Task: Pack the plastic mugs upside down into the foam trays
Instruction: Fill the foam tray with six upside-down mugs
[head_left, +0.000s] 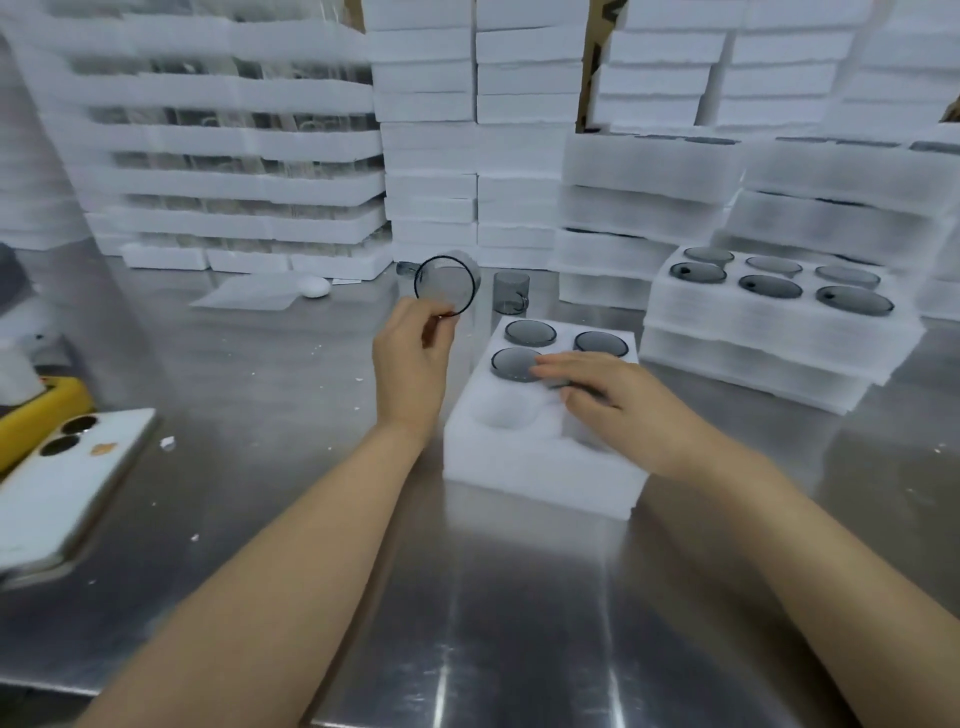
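A white foam tray (540, 467) sits on the steel table before me. Three grey mugs stand upside down in its far pockets, one of them at the far left (529, 332). My right hand (608, 400) lies flat over a fourth mug in the middle right pocket, fingers straight and pressing on it. The near left pocket (506, 410) holds nothing. My left hand (413, 358) holds a smoky transparent mug (447, 285) on its side, left of the tray, rim turned toward me. One more mug (510, 293) stands upright behind the tray.
A filled foam tray (769, 312) tops a stack at the right. Tall stacks of foam trays (426, 130) wall the back of the table. A white phone (67, 478) and a yellow object (36, 410) lie at the left edge. Foam crumbs dot the steel surface.
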